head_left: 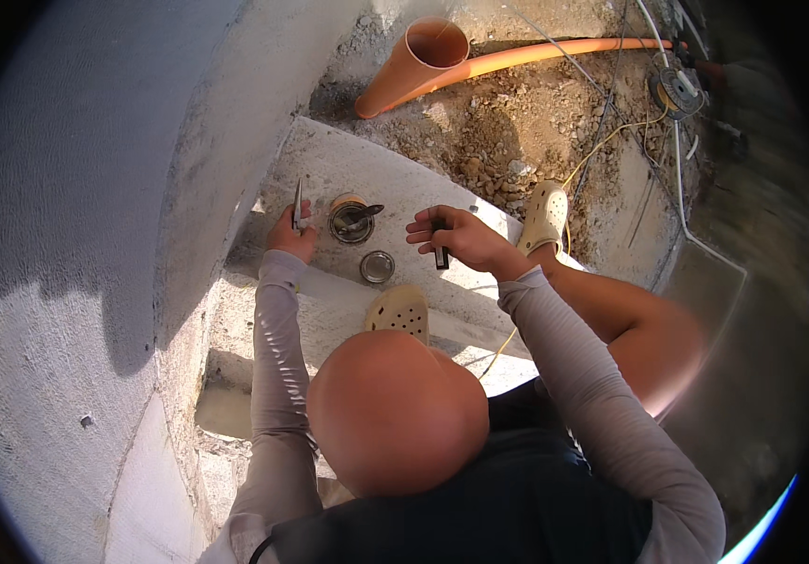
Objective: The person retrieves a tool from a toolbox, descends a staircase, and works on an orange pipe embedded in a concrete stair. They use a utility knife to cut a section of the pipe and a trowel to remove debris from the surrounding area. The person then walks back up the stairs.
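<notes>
My left hand is closed around a thin, pale, blade-like tool that points away from me; its exact kind is unclear. Just right of it stands an open round tin with a dark, sticky-looking rim. Across the tin's mouth lies a dark-handled brush or spatula. Nearer to me, a round metal lid rests on the concrete step. Right of the tin, my right hand grips a small dark oblong object with a pale patch, its fingers partly extended.
A rough plastered wall rises on the left. Beyond the step, an orange pipe and a long orange conduit lie on rubble. Cables and a wire spool are at far right. My cream clogs flank the work spot.
</notes>
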`<state>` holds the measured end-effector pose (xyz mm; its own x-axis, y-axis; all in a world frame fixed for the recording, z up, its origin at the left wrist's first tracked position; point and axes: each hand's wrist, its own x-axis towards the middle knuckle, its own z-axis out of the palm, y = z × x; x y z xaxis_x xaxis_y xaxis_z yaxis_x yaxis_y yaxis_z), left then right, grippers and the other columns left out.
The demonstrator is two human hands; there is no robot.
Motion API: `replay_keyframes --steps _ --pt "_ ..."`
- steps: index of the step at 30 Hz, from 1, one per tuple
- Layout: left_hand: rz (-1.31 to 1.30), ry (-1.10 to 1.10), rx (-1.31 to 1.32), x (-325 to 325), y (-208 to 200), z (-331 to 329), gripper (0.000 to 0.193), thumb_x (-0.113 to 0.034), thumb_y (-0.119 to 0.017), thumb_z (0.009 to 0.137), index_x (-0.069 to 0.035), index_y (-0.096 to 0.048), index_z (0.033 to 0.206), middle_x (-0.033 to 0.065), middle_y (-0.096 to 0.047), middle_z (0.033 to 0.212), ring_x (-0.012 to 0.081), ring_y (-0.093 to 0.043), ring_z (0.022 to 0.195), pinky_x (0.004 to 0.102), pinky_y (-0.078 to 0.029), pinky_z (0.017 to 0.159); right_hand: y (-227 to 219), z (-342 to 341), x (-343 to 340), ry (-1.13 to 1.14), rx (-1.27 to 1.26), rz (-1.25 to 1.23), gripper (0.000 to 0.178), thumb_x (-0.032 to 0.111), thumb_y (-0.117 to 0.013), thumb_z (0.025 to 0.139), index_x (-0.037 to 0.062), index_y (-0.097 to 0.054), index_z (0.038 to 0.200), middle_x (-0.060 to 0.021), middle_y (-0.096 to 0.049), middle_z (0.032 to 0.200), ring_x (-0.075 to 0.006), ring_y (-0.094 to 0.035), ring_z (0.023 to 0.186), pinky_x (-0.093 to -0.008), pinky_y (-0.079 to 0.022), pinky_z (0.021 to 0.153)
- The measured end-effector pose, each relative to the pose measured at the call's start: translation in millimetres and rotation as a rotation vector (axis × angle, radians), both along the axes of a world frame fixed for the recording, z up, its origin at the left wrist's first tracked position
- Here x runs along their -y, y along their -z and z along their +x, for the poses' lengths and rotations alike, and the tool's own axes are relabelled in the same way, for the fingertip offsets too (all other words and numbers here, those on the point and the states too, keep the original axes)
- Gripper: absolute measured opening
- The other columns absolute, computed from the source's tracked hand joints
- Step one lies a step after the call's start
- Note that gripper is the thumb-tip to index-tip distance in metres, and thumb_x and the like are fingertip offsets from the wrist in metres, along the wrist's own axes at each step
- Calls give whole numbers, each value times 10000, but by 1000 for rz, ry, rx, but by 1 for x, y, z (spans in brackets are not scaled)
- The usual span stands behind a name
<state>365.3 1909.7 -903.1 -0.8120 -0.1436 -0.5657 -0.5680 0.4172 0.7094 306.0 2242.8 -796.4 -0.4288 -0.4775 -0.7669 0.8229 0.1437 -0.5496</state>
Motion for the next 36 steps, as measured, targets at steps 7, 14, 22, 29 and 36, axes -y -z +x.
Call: replay_keyframes --steps 7,14,22,29,36 --pt "530 -267 5 -38 -85 -14 233 -133 -654 961 -39 -624 1172 70 -714 959 120 -633 753 277 -513 687 -63 -25 3 256 -76 -66 407 249 -529 1073 -105 -521 1272 -249 -634 1258 -301 -662 1159 -365 -573 991" --pt "888 -27 247 -79 -96 33 193 -213 -693 964 -44 -624 1025 37 -660 798 95 -603 663 271 -499 618 -44 7 -5 182 75 290 394 290 -497 1048 -37 -652 1202 -58 -687 929 -98 -541 694 -259 -449 600" --pt "1106 -74 472 -117 -86 52 231 -269 -702 957 -56 -619 983 32 -644 781 128 -617 676 293 -508 639 -123 -48 21 229 -149 310 296 130 -620 967 -30 -625 1216 -59 -665 870 -84 -531 602 -242 -417 534" --pt "1146 40 545 -142 -50 90 155 -158 -694 913 -62 -642 1023 30 -662 848 127 -626 785 301 -512 730 -154 -90 36 322 -757 574 286 184 -553 934 7 -665 1129 -35 -639 742 -96 -545 579 -287 -437 528" --pt "1114 -40 509 -147 -40 100 134 -100 -669 871 -60 -661 999 21 -657 852 113 -611 777 292 -498 722 -187 -157 58 -67 -1216 1018 267 253 -586 891 36 -665 1025 -144 -626 598 -313 -636 562 -426 -484 579"
